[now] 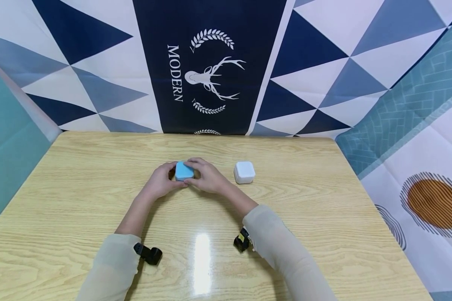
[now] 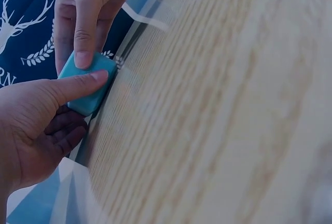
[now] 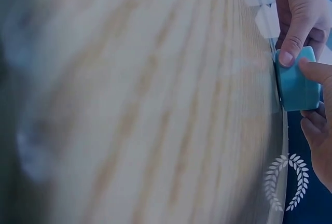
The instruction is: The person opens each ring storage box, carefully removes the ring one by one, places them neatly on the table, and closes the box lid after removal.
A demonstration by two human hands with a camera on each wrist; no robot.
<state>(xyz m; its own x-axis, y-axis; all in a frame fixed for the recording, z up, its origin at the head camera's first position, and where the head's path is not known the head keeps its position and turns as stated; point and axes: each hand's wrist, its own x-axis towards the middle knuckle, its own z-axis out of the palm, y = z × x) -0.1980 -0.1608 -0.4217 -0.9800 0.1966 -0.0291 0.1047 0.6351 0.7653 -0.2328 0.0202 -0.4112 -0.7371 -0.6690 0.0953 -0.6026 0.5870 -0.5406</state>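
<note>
A light blue, round-cornered block (image 1: 182,172) sits between both hands toward the far side of the table. My left hand (image 1: 160,180) holds it from the left, its thumb lying across the near face (image 2: 83,101) in the left wrist view. From the right, my right hand (image 1: 207,177) grips the same block with its thumb on the near side and fingers on the far side. In the right wrist view the block (image 3: 300,92) shows both thumbs on its face. The hands partly cover its sides. A similar white block (image 1: 244,172) stands to the right, untouched.
The wooden table (image 1: 305,200) ends at a patterned cloth backdrop (image 1: 207,79) behind the blocks. Patterned cloth also hangs along the right side. Small black wrist cameras sit on both sleeves, and a bright light reflection lies on the near tabletop.
</note>
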